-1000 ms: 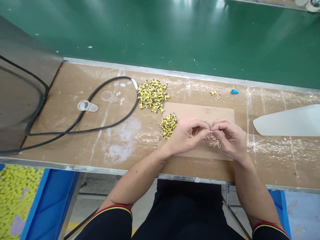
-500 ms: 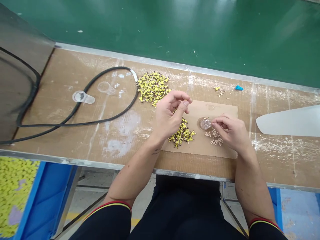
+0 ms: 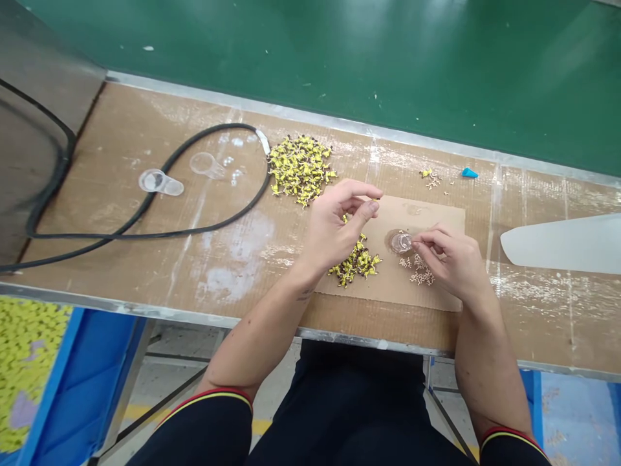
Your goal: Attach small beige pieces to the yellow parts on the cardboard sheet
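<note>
The right hand (image 3: 453,262) is pinching a pale bit (image 3: 413,241) at the dish (image 3: 400,243), seemingly dipping it, while the left hand (image 3: 336,228), its grip unclear, is hovering by yellow pieces (image 3: 358,264), the next move calling for steadiness.

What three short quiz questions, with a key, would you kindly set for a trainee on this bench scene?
1. Which hand is nearer the small clear dish: A) left, or B) right?
2. True or false: the blue piece lies beyond the far edge of the small cardboard sheet.
3. Fill in: the larger pile of yellow pieces lies just to the right of the loop of black ____.

Key: 1. B, the right hand. 2. True. 3. Cable.
</note>
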Available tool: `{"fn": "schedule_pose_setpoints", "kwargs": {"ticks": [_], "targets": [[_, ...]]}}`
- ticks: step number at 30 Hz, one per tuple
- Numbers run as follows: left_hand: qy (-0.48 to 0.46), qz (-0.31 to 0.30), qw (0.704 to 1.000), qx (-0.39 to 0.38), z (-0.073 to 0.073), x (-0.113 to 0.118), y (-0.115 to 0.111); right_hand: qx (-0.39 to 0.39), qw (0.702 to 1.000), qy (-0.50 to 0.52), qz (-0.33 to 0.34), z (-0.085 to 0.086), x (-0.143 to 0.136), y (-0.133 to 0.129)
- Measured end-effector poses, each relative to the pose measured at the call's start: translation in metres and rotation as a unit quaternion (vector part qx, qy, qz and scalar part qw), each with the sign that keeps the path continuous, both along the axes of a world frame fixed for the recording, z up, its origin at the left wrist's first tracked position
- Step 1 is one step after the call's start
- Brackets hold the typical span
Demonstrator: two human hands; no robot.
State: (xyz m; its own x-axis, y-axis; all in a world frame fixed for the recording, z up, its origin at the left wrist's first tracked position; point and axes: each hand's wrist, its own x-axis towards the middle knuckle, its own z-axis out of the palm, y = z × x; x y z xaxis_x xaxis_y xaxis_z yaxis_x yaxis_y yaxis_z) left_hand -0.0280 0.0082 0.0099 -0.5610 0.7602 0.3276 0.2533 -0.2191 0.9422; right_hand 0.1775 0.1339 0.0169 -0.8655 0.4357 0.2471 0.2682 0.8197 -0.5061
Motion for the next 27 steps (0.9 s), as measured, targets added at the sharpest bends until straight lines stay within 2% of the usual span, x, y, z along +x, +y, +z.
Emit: {"fn": "schedule_pose_setpoints", "kwargs": {"ticks": [3, 9, 16, 22, 27], "targets": [[-0.025, -0.011, 1.000, 0.006, -0.001, 0.002, 0.000, -0.031, 0.998, 0.046, -0.010, 0.005, -0.001, -0.002], [-0.157, -0.082, 0.984, -0.023, 0.001, 0.019, 0.001, -0.135, 0.980, 0.143, -0.037, 0.012, -0.002, -0.008], [-0.244, -0.176, 0.953, -0.024, 0.006, 0.033, -0.001, -0.166, 0.960, 0.226, -0.028, 0.010, 0.000, -0.014], [-0.284, -0.206, 0.936, -0.029, 0.005, 0.039, -0.003, -0.182, 0.957, 0.226, -0.009, 0.008, -0.002, -0.019], [-0.312, -0.202, 0.928, -0.026, 0.001, 0.045, -0.003, -0.215, 0.948, 0.235, -0.010, 0.004, -0.005, -0.023]]}}
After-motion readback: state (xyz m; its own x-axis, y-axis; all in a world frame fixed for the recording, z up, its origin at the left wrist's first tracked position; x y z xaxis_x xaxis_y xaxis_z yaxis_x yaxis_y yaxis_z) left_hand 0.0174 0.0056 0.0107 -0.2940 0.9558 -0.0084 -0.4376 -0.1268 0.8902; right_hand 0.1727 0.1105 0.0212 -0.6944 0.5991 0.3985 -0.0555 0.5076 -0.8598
